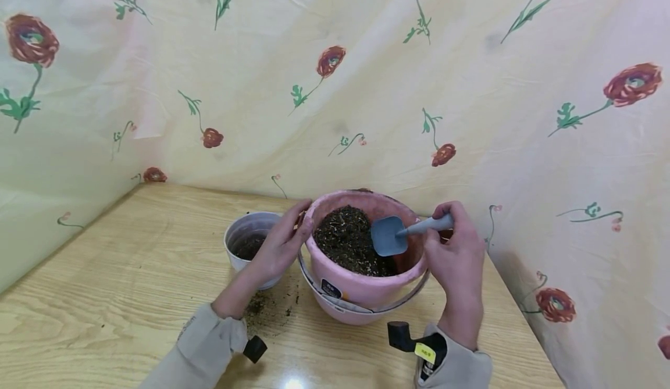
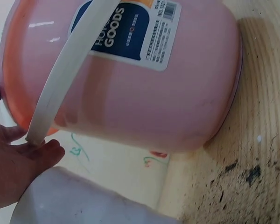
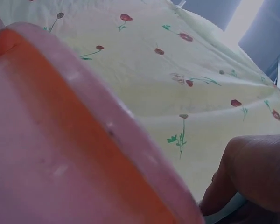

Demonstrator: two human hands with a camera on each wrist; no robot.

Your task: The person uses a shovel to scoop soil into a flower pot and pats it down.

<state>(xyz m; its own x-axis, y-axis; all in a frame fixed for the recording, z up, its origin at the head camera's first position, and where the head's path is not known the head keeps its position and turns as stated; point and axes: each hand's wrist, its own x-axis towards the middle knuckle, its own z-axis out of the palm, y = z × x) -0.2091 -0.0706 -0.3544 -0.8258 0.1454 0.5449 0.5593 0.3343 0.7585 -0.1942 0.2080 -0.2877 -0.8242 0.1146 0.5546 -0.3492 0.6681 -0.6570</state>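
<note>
White plastic at left: seeing a pot [image 1: 238, 264] standing upright on the pale wooden bench [image 1: 131, 296], holding dark soil [image 1: 247, 248] low inside. Finding loose crumbs [image 1: 260, 313] scattered over the wood just in front of it. Reaching in from a beige left sleeve [image 1: 196, 342], wearing a black fitting [image 1: 255, 349] at the cuff. Gripping the left side of a bucket rim with the left hand [image 1: 282, 243], bending the fingers about it beside the end of a white handle [image 2: 60, 79]. Showing that handle slung low across the front of the pink bucket [image 1: 366, 287], crossing a dark blue label [image 2: 126, 42]. Seeing the bucket standing upright on the bench, just right of the pot, in front of the flowered cloth [image 1: 251, 86]. Noting heaped soil [image 1: 345, 241] toward its left side, baring reddish inner wall at right. Finding a blue-grey trowel [image 1: 388, 236] within the bucket's mouth, pointing its blade leftward and slanting its shaft up toward the right rim. Being unable to tell blade-to-soil contact from a gap. Pinching the shaft with the right hand [image 1: 458, 255], setting thumb and fingers narrowly on it. Ending rightmost with a second beige sleeve [image 1: 463, 368].
</note>
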